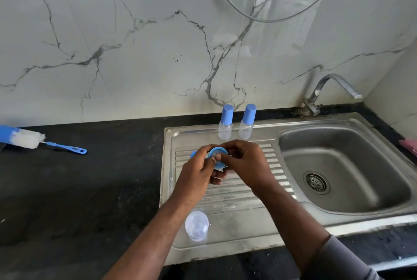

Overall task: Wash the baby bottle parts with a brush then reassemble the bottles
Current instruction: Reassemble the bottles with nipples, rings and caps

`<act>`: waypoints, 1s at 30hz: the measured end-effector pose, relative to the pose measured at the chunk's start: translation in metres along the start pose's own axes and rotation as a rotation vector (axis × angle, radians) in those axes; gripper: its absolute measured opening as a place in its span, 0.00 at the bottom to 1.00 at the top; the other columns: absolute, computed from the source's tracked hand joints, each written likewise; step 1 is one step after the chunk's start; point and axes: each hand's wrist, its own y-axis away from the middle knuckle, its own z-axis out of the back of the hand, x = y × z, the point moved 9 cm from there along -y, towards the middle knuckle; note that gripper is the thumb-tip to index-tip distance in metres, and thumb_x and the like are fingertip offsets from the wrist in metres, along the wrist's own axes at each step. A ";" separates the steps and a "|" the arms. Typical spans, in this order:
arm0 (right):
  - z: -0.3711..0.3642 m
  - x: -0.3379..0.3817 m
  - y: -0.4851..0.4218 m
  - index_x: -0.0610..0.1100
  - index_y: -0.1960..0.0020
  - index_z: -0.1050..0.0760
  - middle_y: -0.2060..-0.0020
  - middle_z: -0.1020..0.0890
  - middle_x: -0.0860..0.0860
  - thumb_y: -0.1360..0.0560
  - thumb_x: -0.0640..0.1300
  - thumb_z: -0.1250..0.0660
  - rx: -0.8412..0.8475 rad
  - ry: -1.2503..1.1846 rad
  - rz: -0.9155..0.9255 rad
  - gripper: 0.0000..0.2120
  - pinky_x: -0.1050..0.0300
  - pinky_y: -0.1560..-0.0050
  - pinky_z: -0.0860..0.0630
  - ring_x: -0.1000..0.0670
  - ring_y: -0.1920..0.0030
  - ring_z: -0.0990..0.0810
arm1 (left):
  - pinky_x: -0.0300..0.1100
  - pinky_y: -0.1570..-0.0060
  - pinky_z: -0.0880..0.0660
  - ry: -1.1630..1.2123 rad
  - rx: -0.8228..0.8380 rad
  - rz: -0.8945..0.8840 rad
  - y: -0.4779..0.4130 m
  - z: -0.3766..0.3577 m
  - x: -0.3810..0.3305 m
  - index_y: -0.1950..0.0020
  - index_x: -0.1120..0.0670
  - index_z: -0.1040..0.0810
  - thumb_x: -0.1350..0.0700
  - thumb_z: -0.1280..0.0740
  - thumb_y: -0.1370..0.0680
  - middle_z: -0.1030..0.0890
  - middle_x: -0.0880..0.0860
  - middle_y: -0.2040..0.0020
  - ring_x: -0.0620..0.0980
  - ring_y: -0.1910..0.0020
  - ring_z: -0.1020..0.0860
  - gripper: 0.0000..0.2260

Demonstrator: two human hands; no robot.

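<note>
Over the ribbed drainboard (228, 191) both hands hold a blue screw ring (216, 153). My left hand (198, 171) grips it from the left, and my right hand (244, 162) pinches its right side, where something clear shows beneath the ring. Another blue part (193, 154) peeks out behind my left hand. A clear open bottle body (196, 225) stands on the drainboard's near part. Two capped bottles (225, 121) (247, 121) with blue caps stand at the drainboard's back edge. The bottle brush (29, 138) lies on the black counter at far left.
The steel sink basin (352, 167) with its drain lies to the right, and the tap (325, 92) rises behind it. A pink object (409, 145) sits at the right edge. Hoses (259, 8) hang on the marble wall. Black counter (79, 189) spreads left.
</note>
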 end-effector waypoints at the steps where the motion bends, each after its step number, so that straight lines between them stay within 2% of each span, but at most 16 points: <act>1: 0.003 -0.003 0.000 0.46 0.49 0.16 0.60 0.14 0.50 0.27 0.43 0.23 -0.017 0.015 -0.007 0.07 0.45 0.56 0.15 0.50 0.59 0.14 | 0.46 0.58 0.17 -0.010 0.008 0.001 0.000 -0.004 0.000 0.35 0.50 0.25 0.56 0.39 0.15 0.15 0.55 0.50 0.53 0.58 0.14 0.10; 9: 0.030 -0.014 -0.013 0.45 0.55 0.18 0.66 0.14 0.51 0.27 0.42 0.24 -0.035 0.088 -0.026 0.03 0.47 0.59 0.15 0.51 0.65 0.14 | 0.48 0.60 0.17 -0.052 -0.024 0.033 -0.009 -0.033 -0.007 0.37 0.54 0.25 0.56 0.40 0.15 0.15 0.56 0.53 0.53 0.60 0.14 0.08; 10: 0.035 -0.015 -0.016 0.46 0.56 0.18 0.67 0.15 0.51 0.27 0.41 0.24 -0.045 0.115 -0.020 0.04 0.49 0.60 0.16 0.52 0.66 0.15 | 0.49 0.60 0.17 -0.063 -0.039 0.044 -0.011 -0.037 -0.008 0.37 0.54 0.26 0.57 0.40 0.15 0.15 0.56 0.54 0.53 0.61 0.14 0.08; 13: 0.049 -0.015 -0.018 0.47 0.58 0.20 0.68 0.17 0.54 0.27 0.42 0.25 -0.122 0.234 0.001 0.04 0.65 0.64 0.21 0.57 0.67 0.17 | 0.50 0.60 0.16 -0.116 -0.066 0.065 -0.017 -0.052 -0.014 0.38 0.53 0.26 0.58 0.41 0.15 0.15 0.54 0.58 0.52 0.63 0.14 0.08; 14: 0.054 -0.017 -0.019 0.47 0.57 0.20 0.68 0.17 0.54 0.26 0.42 0.26 -0.132 0.227 -0.007 0.03 0.65 0.64 0.21 0.57 0.66 0.17 | 0.49 0.60 0.16 -0.156 -0.076 0.055 -0.020 -0.058 -0.018 0.38 0.53 0.26 0.58 0.42 0.15 0.15 0.53 0.59 0.51 0.64 0.15 0.08; 15: 0.057 -0.021 -0.020 0.46 0.57 0.19 0.67 0.17 0.52 0.26 0.43 0.26 -0.116 0.164 -0.026 0.03 0.61 0.63 0.19 0.55 0.65 0.16 | 0.48 0.61 0.16 -0.190 -0.085 0.042 -0.021 -0.061 -0.023 0.38 0.51 0.25 0.58 0.42 0.15 0.16 0.52 0.59 0.51 0.65 0.15 0.09; 17: 0.060 -0.028 -0.023 0.41 0.55 0.18 0.66 0.16 0.46 0.23 0.44 0.28 0.013 -0.140 -0.064 0.06 0.49 0.60 0.16 0.48 0.63 0.16 | 0.49 0.64 0.17 -0.172 -0.110 0.032 -0.025 -0.065 -0.032 0.39 0.50 0.25 0.58 0.43 0.15 0.16 0.54 0.59 0.54 0.67 0.16 0.09; 19: 0.064 -0.028 -0.024 0.38 0.51 0.18 0.63 0.17 0.42 0.19 0.45 0.33 0.127 -0.419 -0.082 0.10 0.47 0.61 0.19 0.45 0.62 0.18 | 0.46 0.69 0.19 -0.012 -0.125 0.053 -0.027 -0.068 -0.038 0.41 0.51 0.24 0.60 0.43 0.15 0.17 0.58 0.60 0.56 0.69 0.19 0.10; 22: 0.066 -0.030 -0.026 0.42 0.44 0.18 0.59 0.17 0.44 0.18 0.44 0.34 0.185 -0.461 -0.064 0.09 0.52 0.61 0.23 0.47 0.59 0.20 | 0.42 0.72 0.26 0.247 -0.108 0.090 -0.027 -0.072 -0.037 0.40 0.53 0.22 0.62 0.44 0.14 0.19 0.60 0.61 0.53 0.70 0.23 0.12; 24: 0.058 -0.032 -0.025 0.42 0.43 0.18 0.62 0.19 0.46 0.20 0.44 0.33 0.266 -0.504 -0.089 0.09 0.53 0.62 0.25 0.46 0.60 0.21 | 0.40 0.73 0.29 0.334 -0.085 0.103 -0.027 -0.077 -0.034 0.38 0.54 0.23 0.61 0.44 0.15 0.19 0.60 0.60 0.51 0.71 0.25 0.12; 27: 0.056 -0.033 -0.025 0.39 0.45 0.17 0.66 0.23 0.47 0.19 0.44 0.33 0.335 -0.563 -0.112 0.10 0.53 0.62 0.27 0.45 0.61 0.24 | 0.39 0.74 0.30 0.347 -0.081 0.110 -0.026 -0.080 -0.034 0.37 0.51 0.23 0.59 0.42 0.15 0.19 0.60 0.60 0.51 0.71 0.25 0.11; 30: 0.059 -0.036 -0.026 0.38 0.45 0.17 0.65 0.23 0.44 0.20 0.41 0.33 0.360 -0.608 -0.122 0.09 0.54 0.58 0.26 0.47 0.61 0.25 | 0.40 0.72 0.30 0.279 -0.086 0.114 -0.025 -0.082 -0.033 0.39 0.49 0.22 0.56 0.39 0.16 0.18 0.61 0.59 0.52 0.70 0.24 0.09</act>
